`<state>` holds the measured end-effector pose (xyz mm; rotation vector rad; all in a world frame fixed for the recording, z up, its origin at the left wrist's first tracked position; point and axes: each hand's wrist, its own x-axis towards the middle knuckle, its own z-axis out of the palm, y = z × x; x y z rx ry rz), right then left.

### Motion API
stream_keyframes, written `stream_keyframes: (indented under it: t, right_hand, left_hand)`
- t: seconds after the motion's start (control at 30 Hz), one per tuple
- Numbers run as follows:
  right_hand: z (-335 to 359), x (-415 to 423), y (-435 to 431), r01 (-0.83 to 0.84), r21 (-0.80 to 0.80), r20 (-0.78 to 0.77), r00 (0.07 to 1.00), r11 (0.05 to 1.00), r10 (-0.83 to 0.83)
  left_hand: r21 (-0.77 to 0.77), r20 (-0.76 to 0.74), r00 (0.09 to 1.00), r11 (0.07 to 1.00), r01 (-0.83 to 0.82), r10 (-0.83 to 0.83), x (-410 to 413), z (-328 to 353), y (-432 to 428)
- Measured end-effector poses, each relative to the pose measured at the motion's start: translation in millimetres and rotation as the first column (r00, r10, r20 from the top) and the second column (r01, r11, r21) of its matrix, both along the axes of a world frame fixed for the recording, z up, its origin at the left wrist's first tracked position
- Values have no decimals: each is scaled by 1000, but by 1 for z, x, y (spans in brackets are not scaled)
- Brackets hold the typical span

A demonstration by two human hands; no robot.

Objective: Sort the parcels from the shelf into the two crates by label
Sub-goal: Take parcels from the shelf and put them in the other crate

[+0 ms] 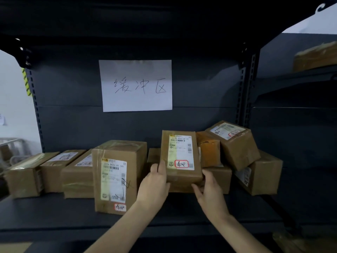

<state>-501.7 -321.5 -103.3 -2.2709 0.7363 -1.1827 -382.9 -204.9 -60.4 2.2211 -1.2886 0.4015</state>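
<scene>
Left hand (156, 181), right hand (207, 190): fingers curled round near corners of small parcel (179, 154). Looks light, stiff cardboard; hold by side edges.

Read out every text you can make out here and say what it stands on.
"缓冲区": handwritten on the paper sign on the back panel.
"泰安": red-framed sticker on the held parcel, gripped by the left hand and right hand.
"0022 01 101": printed label of the tall parcel.
Other print and the remaining parcels' labels: too blurred to read.
</scene>
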Motion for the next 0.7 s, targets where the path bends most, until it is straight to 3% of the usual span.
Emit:
stream_keyframes:
  t: [0.13,0.33,0.7]
  right_hand:
    - [-12,0,4,-36,54,-2,999,998,36]
    - [-22,0,4,-93,102,-66,993,990,100]
    - [-37,-2,15,-84,165,-126,986,983,105]
  left_hand:
    - [-113,-216,974,993,38,-62,-1,-21,6]
    - [-121,-413,909,993,9,-58,5,-41,1]
    - [-82,-420,905,996,39,-70,7,-67,10]
